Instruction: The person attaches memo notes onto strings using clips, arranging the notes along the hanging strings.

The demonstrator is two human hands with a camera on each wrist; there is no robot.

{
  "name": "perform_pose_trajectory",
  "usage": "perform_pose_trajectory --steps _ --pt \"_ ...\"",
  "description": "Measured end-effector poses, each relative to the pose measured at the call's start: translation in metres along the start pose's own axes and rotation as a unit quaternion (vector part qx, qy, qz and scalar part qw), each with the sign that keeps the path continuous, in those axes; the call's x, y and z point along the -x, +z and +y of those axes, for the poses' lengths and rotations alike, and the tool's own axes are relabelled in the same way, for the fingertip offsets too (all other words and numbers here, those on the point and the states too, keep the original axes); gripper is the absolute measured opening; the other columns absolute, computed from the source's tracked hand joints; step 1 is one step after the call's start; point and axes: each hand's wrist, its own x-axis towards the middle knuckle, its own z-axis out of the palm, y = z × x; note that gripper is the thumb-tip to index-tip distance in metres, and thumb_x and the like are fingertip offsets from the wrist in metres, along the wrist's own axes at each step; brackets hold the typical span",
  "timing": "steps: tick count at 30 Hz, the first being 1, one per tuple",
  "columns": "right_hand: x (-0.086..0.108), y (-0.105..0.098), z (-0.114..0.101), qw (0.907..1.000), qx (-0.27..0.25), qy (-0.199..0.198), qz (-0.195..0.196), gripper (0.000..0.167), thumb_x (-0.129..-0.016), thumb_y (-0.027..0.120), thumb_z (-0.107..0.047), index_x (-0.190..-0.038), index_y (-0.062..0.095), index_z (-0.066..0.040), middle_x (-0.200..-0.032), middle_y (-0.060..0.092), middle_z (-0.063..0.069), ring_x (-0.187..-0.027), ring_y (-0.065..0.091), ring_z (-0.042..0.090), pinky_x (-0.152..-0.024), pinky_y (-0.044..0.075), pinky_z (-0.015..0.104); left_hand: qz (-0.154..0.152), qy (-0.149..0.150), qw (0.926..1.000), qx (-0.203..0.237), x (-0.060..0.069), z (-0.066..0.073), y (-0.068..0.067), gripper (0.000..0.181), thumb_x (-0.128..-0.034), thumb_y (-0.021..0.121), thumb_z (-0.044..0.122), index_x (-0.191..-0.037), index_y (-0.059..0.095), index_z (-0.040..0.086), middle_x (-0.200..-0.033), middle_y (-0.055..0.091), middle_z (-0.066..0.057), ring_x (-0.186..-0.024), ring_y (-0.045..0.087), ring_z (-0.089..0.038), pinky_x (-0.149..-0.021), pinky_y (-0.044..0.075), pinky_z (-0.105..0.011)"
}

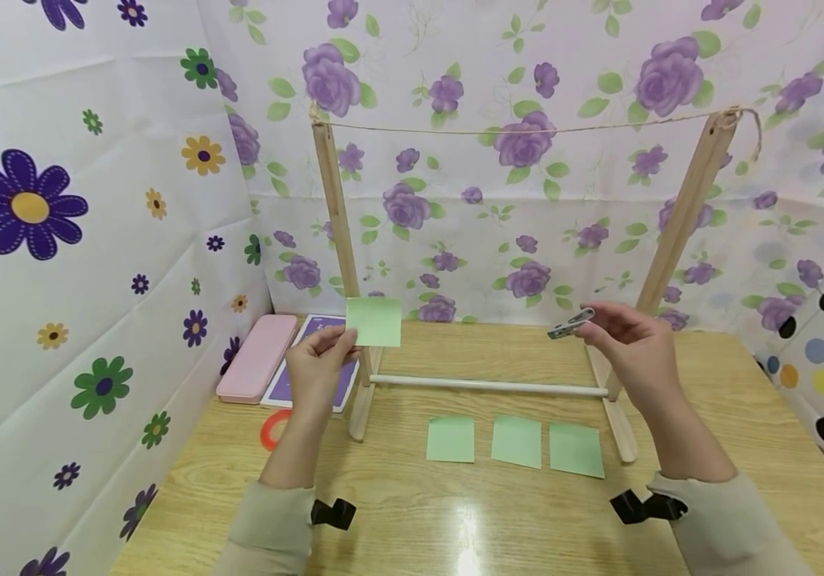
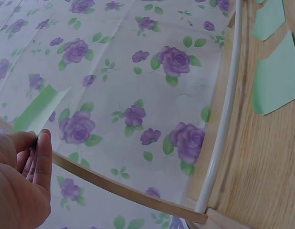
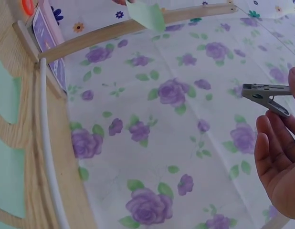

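Note:
My left hand (image 1: 318, 360) pinches a light green sticky note (image 1: 376, 322) by its lower left corner, in front of the stand's left post. In the left wrist view the note (image 2: 40, 109) curls a little above the thumb and fingers. My right hand (image 1: 635, 344) holds a grey clothespin (image 1: 572, 323) between thumb and fingers near the right post. The right wrist view shows the clothespin (image 3: 267, 95) from the side, its tip pointing away from the hand. Above both hands, a thin string (image 1: 455, 131) spans the wooden stand's two posts.
Three green sticky notes (image 1: 451, 439) lie in a row on the wooden table (image 1: 412, 512). A white rod (image 1: 491, 386) joins the stand's feet. At the left are a pink case (image 1: 257, 356), a purple booklet (image 1: 290, 384) and a red ring (image 1: 273, 430). Flowered cloth hangs behind.

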Motion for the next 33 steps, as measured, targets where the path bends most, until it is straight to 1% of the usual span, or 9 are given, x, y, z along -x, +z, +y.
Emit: perform_pose_trajectory --steps 2,4,8,13,17,22,26,29,33 --pt "-0.005 0.004 -0.003 1.0 0.002 -0.009 0.003 0.024 -0.089 0.074 0.006 -0.113 0.071 0.01 -0.084 0.074 0.002 -0.072 0.066 0.012 -0.069 0.059 0.018 0.002 0.005 1.0 0.001 -0.001 0.002 0.001 0.025 -0.0896 0.08 0.013 -0.104 0.072 -0.006 -0.088 0.074 -0.009 -0.081 0.075 -0.033 -0.077 0.064 -0.033" --pt "-0.01 0.009 -0.006 0.9999 0.001 -0.014 0.002 0.025 -0.089 0.075 0.003 -0.112 0.071 0.01 -0.084 0.074 0.002 -0.071 0.067 0.013 -0.069 0.06 0.018 0.002 0.007 1.0 0.004 -0.002 0.005 0.003 0.026 -0.0895 0.08 0.014 -0.103 0.072 -0.006 -0.087 0.074 -0.008 -0.081 0.075 -0.032 -0.076 0.064 -0.032" --pt "-0.02 0.018 -0.015 0.9997 0.013 -0.019 -0.01 0.024 -0.09 0.074 0.002 -0.114 0.072 0.006 -0.085 0.074 0.001 -0.072 0.069 0.012 -0.071 0.06 0.019 0.001 0.014 0.9998 0.015 -0.005 0.012 0.007 0.026 -0.0894 0.08 0.014 -0.103 0.07 -0.006 -0.085 0.073 -0.006 -0.078 0.075 -0.026 -0.076 0.064 -0.031" --pt "-0.033 0.029 -0.027 0.9993 0.021 -0.022 -0.023 0.023 -0.09 0.073 0.005 -0.113 0.073 0.003 -0.088 0.074 0.001 -0.077 0.071 0.011 -0.076 0.061 0.02 -0.001 0.036 0.9989 0.031 -0.008 0.022 0.011 0.025 -0.0895 0.079 0.011 -0.102 0.07 -0.008 -0.084 0.073 -0.006 -0.074 0.074 -0.021 -0.076 0.064 -0.033" --pt "-0.044 0.037 -0.035 0.9985 0.037 -0.032 -0.026 0.02 -0.089 0.076 0.002 -0.109 0.074 0.0 -0.089 0.073 0.0 -0.081 0.07 0.011 -0.078 0.061 0.019 0.003 0.037 0.9983 0.045 -0.01 0.029 0.013 0.024 -0.0894 0.079 0.011 -0.102 0.07 -0.008 -0.084 0.073 -0.007 -0.07 0.073 -0.017 -0.074 0.064 -0.03" --pt "-0.059 0.046 -0.046 0.9971 0.041 -0.061 -0.022 0.019 -0.089 0.079 -0.007 -0.106 0.074 0.001 -0.09 0.073 0.002 -0.083 0.071 0.012 -0.079 0.061 0.02 -0.003 0.045 0.998 0.044 -0.012 0.037 0.017 0.024 -0.0897 0.079 0.012 -0.102 0.071 -0.007 -0.083 0.072 -0.008 -0.071 0.074 -0.018 -0.075 0.064 -0.031" --pt "-0.07 0.053 -0.056 0.9952 0.049 -0.079 -0.031 0.018 -0.089 0.079 -0.006 -0.103 0.074 0.002 -0.09 0.074 0.001 -0.084 0.071 0.011 -0.077 0.06 0.018 -0.012 0.052 0.9976 0.043 -0.014 0.042 0.022 0.024 -0.0905 0.078 0.012 -0.104 0.07 -0.007 -0.084 0.073 -0.007 -0.072 0.074 -0.018 -0.075 0.064 -0.031" --pt "-0.077 0.059 -0.064 0.993 0.054 -0.096 -0.042 0.017 -0.09 0.077 -0.005 -0.103 0.073 0.005 -0.089 0.074 0.001 -0.083 0.071 0.011 -0.076 0.06 0.018 -0.012 0.057 0.9973 0.045 -0.015 0.047 0.024 0.022 -0.0915 0.077 0.012 -0.102 0.07 -0.006 -0.085 0.072 -0.007 -0.072 0.074 -0.017 -0.074 0.064 -0.029" --pt "-0.087 0.068 -0.073 0.9863 0.068 -0.14 -0.054 0.017 -0.091 0.075 -0.001 -0.102 0.072 0.011 -0.087 0.074 0.0 -0.076 0.071 0.01 -0.073 0.061 0.019 -0.01 0.068 0.9963 0.051 -0.019 0.053 0.027 0.022 -0.0919 0.077 0.012 -0.1 0.07 -0.007 -0.085 0.071 -0.008 -0.07 0.073 -0.017 -0.072 0.064 -0.028"
